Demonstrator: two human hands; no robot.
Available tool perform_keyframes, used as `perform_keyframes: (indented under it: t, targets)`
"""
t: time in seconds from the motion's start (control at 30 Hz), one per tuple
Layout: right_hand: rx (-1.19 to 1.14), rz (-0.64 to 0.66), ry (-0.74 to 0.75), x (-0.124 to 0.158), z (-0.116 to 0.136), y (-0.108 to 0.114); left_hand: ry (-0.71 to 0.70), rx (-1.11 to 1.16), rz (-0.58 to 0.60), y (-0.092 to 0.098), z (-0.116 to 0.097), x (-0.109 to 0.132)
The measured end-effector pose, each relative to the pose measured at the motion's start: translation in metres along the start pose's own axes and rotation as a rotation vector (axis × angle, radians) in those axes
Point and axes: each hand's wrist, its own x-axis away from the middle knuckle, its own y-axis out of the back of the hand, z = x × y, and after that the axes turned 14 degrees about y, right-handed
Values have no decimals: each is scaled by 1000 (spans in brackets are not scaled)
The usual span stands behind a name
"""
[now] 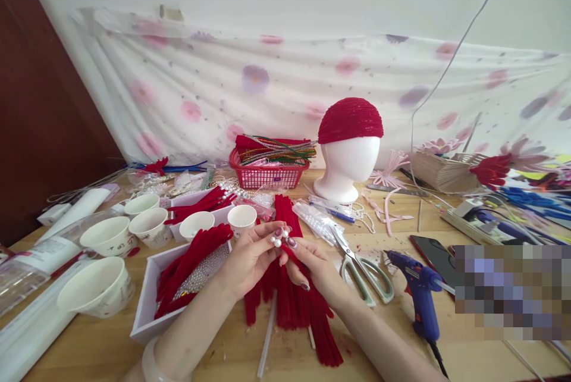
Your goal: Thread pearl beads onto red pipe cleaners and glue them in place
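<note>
As a mannequin head point(348, 159) stands at their one o'clock, left hand point(250, 257) and right hand point(316, 266) pinch pearl beads point(277, 243), fingertips nearly closed.

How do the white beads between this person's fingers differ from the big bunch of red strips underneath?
The white beads are small and round; the red strips are long and narrow. The beads look smooth and glossy, the strips fuzzy and dull. The beads are up at the fingertips, while the strips lie on the table. Both come in numbers.
</note>
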Motion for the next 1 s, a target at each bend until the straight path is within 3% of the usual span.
perform_keyframes:
  t: [0.4, 1.0]
  targets:
    - [75, -172, -45, 3, -7, -15, -22, 32, -73, 2, 2, -4]
    - [63, -153, -29, 1, -4, -13, 49, 13, -135, -2, -1, -4]
